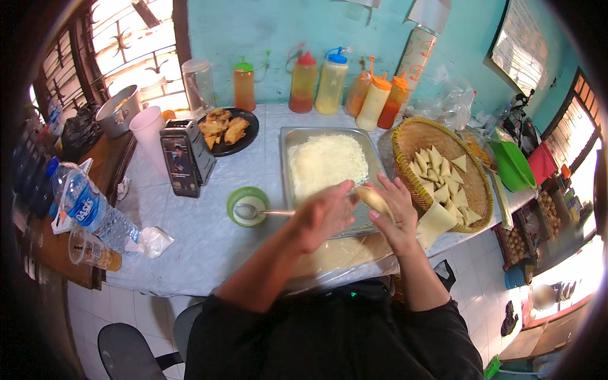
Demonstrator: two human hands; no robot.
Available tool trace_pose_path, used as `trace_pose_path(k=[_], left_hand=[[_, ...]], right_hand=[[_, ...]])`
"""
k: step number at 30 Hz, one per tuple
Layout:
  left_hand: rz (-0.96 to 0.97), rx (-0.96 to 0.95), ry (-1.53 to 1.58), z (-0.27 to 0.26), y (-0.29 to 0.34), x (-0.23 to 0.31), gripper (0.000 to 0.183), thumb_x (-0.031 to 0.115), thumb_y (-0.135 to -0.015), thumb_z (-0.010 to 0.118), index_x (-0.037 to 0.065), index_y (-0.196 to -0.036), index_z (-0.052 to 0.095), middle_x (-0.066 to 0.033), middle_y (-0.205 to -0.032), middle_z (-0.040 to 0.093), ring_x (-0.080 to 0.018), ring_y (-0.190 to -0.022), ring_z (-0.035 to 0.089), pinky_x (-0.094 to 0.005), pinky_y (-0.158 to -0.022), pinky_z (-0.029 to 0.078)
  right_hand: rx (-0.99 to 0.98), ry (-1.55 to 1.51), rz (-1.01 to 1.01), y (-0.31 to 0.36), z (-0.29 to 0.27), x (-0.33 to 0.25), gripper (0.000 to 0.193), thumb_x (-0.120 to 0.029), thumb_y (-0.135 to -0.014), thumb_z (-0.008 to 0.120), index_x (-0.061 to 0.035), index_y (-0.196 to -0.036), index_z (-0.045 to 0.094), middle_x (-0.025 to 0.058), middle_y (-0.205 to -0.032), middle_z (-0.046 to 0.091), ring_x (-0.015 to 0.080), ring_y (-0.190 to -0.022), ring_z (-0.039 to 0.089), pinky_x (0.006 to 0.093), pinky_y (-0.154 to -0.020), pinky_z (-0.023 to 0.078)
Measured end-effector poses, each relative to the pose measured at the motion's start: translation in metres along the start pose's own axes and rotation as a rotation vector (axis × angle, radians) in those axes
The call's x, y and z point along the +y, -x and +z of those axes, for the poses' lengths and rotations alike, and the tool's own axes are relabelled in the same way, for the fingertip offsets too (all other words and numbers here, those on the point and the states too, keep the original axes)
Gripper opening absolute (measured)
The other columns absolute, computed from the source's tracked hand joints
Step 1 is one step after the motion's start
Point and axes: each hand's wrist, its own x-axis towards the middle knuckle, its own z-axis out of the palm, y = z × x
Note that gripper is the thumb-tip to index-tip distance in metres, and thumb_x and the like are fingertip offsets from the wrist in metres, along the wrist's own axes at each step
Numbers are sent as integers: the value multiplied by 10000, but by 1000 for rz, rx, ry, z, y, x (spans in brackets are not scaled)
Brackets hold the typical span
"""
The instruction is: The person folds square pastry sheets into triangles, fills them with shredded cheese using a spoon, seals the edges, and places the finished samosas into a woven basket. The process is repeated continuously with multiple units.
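A pale, folded pastry (373, 199) rests against my right hand (398, 218), between its thumb and fingers. My left hand (324, 215) is just left of it, fingers stretched out and a little blurred, holding nothing I can see. Both hands are above the near right part of a metal tray (286, 183) with a heap of white shredded filling (326, 166). Left of the tray stands a green bowl (232, 215) of whitish liquid, a spoon (247, 211) lying in it. At right, a woven basket (405, 136) holds several triangular pastries (443, 174); flat wrapper sheets (437, 225) lie at its near edge.
Squeeze bottles (334, 82) line the wall behind the tray. A black plate (249, 136) of fried pieces, a pink cup (149, 136) and a napkin holder (201, 158) stand left. A water bottle (95, 209) and plastic cup (95, 250) are nearer. A green basin (512, 166) is far right.
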Motion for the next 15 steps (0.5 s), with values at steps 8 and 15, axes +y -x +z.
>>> trace_pose_path(k=[8,15], left_hand=[[411,176,-899,-3,53,11,296,79,-856,635,3,-1133,563,-69,-1099,606,-117,-1037,525,-279,-922,402],[463,452,-573,-82,109,64,250,202,-859,646,34,-1041,607,-46,-960,652,-115,-868,600,-255,-781,465]], right_hand=[[-318,-826,597,-5,18,-63,388,-183,-812,643,-15,-1157,585,49,-927,605,130,-905,531,248,-773,423],[-315,29,-155,-45,76,-69,332,-222,-788,633,-38,-1065,631,143,-924,627,276,-880,577,395,-763,426]])
